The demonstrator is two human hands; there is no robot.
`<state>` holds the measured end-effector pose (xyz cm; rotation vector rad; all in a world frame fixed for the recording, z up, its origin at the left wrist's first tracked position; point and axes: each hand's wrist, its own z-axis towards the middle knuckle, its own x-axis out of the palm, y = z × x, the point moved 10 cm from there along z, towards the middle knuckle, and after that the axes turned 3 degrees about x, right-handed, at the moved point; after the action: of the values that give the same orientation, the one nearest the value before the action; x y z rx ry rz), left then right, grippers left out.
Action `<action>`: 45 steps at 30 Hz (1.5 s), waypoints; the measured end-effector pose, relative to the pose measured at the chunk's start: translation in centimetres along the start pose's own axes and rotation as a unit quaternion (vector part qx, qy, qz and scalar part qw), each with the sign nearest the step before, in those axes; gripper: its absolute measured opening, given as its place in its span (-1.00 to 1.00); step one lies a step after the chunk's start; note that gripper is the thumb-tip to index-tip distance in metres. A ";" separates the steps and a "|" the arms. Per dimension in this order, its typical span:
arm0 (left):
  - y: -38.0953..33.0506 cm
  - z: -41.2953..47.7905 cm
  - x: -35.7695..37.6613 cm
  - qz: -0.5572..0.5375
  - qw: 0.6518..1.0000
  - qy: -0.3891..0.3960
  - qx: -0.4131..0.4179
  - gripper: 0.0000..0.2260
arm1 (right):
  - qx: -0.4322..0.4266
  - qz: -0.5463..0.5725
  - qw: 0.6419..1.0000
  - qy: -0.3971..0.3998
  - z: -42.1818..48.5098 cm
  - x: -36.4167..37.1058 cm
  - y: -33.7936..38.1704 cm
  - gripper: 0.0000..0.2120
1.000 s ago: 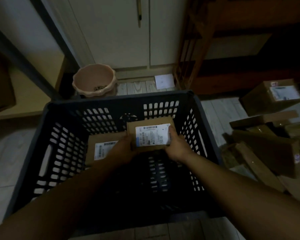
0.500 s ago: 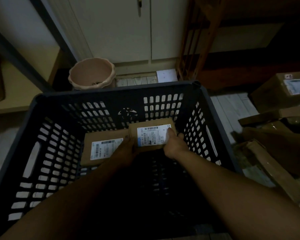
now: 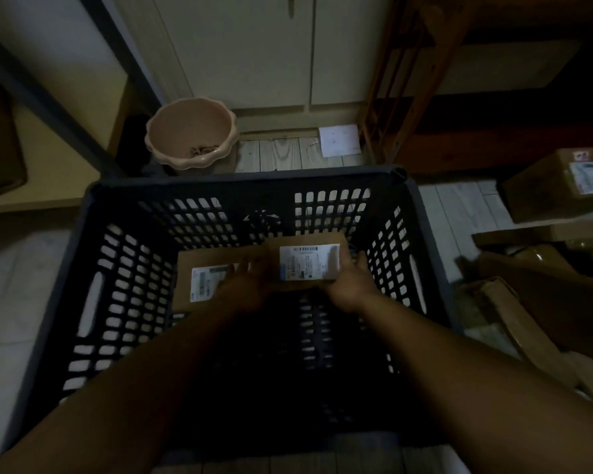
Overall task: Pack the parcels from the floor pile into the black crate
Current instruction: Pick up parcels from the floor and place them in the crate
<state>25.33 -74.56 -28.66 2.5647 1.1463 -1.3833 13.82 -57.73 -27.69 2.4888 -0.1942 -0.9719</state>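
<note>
Both my arms reach down into the black crate (image 3: 83, 268). My left hand (image 3: 250, 285) and my right hand (image 3: 350, 285) hold a small cardboard parcel (image 3: 305, 248) with a white label, low at the crate's far right. Beside it on the left, another labelled parcel (image 3: 199, 271) lies on the crate's bottom, partly behind my left hand. The floor pile (image 3: 545, 302) of brown boxes and flat packets lies to the right of the crate.
A pink flower pot (image 3: 192, 131) stands on the floor behind the crate. Cabinet doors (image 3: 254, 49) lie further back. A wooden frame (image 3: 397, 80) and shelf stand at the back right, with a larger labelled box (image 3: 558, 186) below. A low shelf (image 3: 48, 165) is on the left.
My hands have carried the parcel deeper into the crate, towards its far right corner beside the first parcel. My head has moved closer over the crate.
</note>
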 end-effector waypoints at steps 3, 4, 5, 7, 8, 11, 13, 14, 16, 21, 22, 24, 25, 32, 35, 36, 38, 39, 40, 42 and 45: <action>-1.9 -6.1 -4.5 0.007 1.000 -0.009 -0.006 -0.40 | -0.018 -0.001 1.000 0.013 -5.6 -3.9 2.7 -0.09; -2.7 -8.4 -6.5 0.005 1.000 -0.019 -0.008 -0.40 | -0.026 0.003 0.999 0.020 -7.9 -5.5 3.8 -0.11; -3.7 -10.8 -8.7 -0.001 1.000 -0.029 -0.008 -0.40 | -0.033 0.009 0.999 0.025 -10.2 -7.1 5.0 -0.14; -6.0 -15.7 -13.0 -0.022 0.999 -0.033 -0.004 -0.41 | -0.049 0.013 0.998 0.028 -15.3 -11.0 7.5 -0.18; -7.2 -18.3 -15.2 -0.030 0.999 -0.031 -0.003 -0.41 | -0.055 0.012 0.998 0.028 -18.0 -13.0 8.8 -0.17; -11.7 -26.3 -21.9 -0.036 0.998 -0.044 0.022 -0.42 | -0.069 0.019 0.997 0.020 -26.3 -19.5 11.9 -0.19; -14.4 -31.8 -25.5 -0.032 0.998 -0.039 0.027 -0.44 | -0.074 0.027 0.997 0.014 -31.8 -23.7 13.2 -0.23; -15.5 -34.2 -27.1 -0.025 0.999 -0.036 0.023 -0.44 | -0.074 0.025 0.997 0.010 -34.3 -25.8 13.7 -0.23; -17.5 -38.9 -29.6 -0.017 0.999 -0.036 0.013 -0.44 | -0.065 0.011 0.998 -0.002 -39.2 -29.7 13.9 -0.23; -23.5 -47.8 -35.4 -0.057 0.992 -0.097 0.048 -0.40 | -0.053 0.000 0.996 -0.074 -49.2 -38.7 13.4 -0.24; -24.6 -49.0 -36.2 -0.050 0.992 -0.099 0.054 -0.37 | -0.050 0.007 0.994 -0.094 -51.1 -40.2 12.9 -0.24; -26.7 -51.2 -37.5 -0.034 0.991 -0.105 0.074 -0.33 | -0.051 0.022 0.990 -0.128 -55.0 -42.8 11.7 -0.25; -28.0 -52.2 -38.2 -0.020 0.989 -0.116 0.088 -0.33 | -0.054 0.025 0.988 -0.143 -57.0 -43.9 11.0 -0.25; -38.6 -59.9 -39.3 -0.016 0.980 -0.113 0.165 -0.31 | -0.002 0.010 0.972 -0.235 -68.9 -50.9 3.5 -0.25; -43.9 -63.3 -38.8 -0.002 0.971 -0.124 0.207 -0.33 | 0.003 0.026 0.962 -0.271 -72.9 -53.9 0.2 -0.27; -45.7 -64.2 -38.5 0.004 0.968 -0.128 0.217 -0.33 | 0.002 0.029 0.960 -0.279 -74.1 -54.9 -1.0 -0.27; -49.4 -65.8 -37.8 0.010 0.964 -0.132 0.230 -0.33 | 0.002 0.034 0.956 -0.293 -76.4 -56.7 -3.6 -0.27; -51.4 -66.4 -37.2 0.009 0.963 -0.132 0.234 -0.33 | 0.000 0.032 0.954 -0.298 -77.4 -57.5 -5.1 -0.27; -53.3 -66.8 -36.6 0.007 0.963 -0.132 0.237 -0.33 | -0.002 0.028 0.953 -0.301 -78.3 -58.3 -6.6 -0.27; -57.4 -67.6 -35.0 0.000 0.962 -0.128 0.242 -0.33 | 0.002 0.015 0.953 -0.303 -80.0 -59.9 -10.0 -0.27; -63.4 -68.6 -31.5 -0.009 0.963 -0.106 0.248 -0.32 | 0.022 -0.010 0.953 -0.301 -82.0 -62.5 -16.0 -0.27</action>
<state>25.65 -24.17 56.03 2.6003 0.8799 -2.1219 22.05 4.40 55.71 2.1594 -0.3831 -1.7295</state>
